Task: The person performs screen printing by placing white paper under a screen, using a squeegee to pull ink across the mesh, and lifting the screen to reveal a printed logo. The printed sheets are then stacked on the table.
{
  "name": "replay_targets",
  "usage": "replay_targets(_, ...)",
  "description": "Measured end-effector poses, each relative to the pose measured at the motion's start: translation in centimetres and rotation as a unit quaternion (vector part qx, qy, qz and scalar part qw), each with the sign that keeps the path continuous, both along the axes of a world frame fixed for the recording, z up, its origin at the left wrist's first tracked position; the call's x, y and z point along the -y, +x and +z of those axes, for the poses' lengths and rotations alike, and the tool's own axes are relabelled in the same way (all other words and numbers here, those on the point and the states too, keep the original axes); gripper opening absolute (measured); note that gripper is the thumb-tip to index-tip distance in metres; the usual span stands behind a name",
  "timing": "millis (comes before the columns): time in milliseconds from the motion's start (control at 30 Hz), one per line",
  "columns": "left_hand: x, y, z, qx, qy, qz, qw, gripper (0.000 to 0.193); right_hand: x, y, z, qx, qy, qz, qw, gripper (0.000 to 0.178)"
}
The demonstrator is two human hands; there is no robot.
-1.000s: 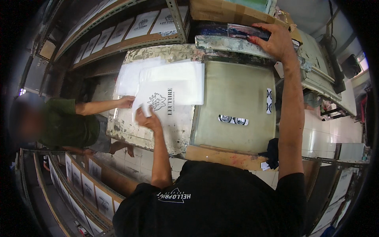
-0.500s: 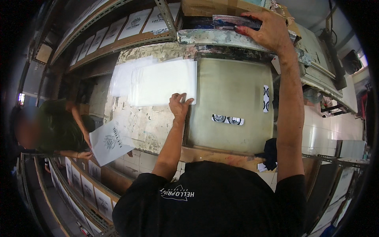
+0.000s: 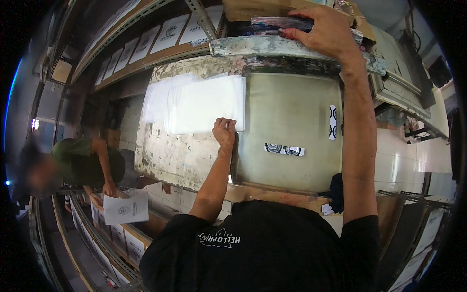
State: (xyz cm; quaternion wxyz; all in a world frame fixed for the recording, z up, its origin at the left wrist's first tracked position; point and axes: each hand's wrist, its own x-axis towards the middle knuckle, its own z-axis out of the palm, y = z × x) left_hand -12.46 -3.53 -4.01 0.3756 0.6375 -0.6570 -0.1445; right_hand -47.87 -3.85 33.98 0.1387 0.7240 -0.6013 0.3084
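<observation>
My left hand (image 3: 224,132) is closed at the near right corner of a stack of white paper sheets (image 3: 204,104), pinching the edge of the top sheet between thumb and fingers. My right hand (image 3: 325,36) reaches far forward, its fingers wrapped over an ink-smeared squeegee (image 3: 277,24); the fingertips carry dark red stains. Between my arms lies a screen-printing frame with pale greenish mesh (image 3: 292,107). Two strips with black round patterns are stuck to it: one strip (image 3: 284,149) near the front, another strip (image 3: 332,121) along the right side.
The sheets rest on a paint-worn board (image 3: 163,155). A paint-caked bar (image 3: 272,47) crosses behind the frame. At left, a co-worker (image 3: 87,160) holds a printed sheet (image 3: 125,208) beside racks (image 3: 141,63) of printed sheets. Dark cloth (image 3: 335,189) hangs at the frame's near right corner.
My left thumb and fingers have closed together at the paper's corner. The squeegee in my right hand has shifted slightly left. The co-worker has swung the printed sheet down toward the near-left rack.
</observation>
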Motion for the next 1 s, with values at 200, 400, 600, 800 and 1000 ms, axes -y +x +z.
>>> replay_targets(200, -1.1, -0.6, 0.8, 0.023, -0.084, -0.038, 0.995, 0.019, -0.8, 0.7, 1.5, 0.052, 0.045, 0.006, 0.998, 0.053)
replay_targets(400, 1.1, 1.3, -1.7, -0.185, -0.042, 0.034, 0.981, 0.016, -0.3, 0.6, 1.5, 0.041, 0.031, 0.024, 0.998, 0.056)
replay_targets(600, 3.0, -0.3, 8.1, -0.181, -0.089, -0.031, 0.979, 0.01, -0.9, 0.8, 2.1, 0.064, 0.064, 0.004, 0.996, 0.057)
replay_targets(800, -2.4, -6.4, 7.9, 0.241, 0.077, -0.29, 0.923, 0.051, -0.4, 0.4, 1.4, 0.044, 0.041, 0.008, 0.998, 0.055)
replay_targets(1000, -3.2, -14.0, 2.8, 0.221, 0.028, -0.42, 0.88, 0.044, -0.6, 0.8, 2.0, 0.07, 0.081, 0.008, 0.994, 0.054)
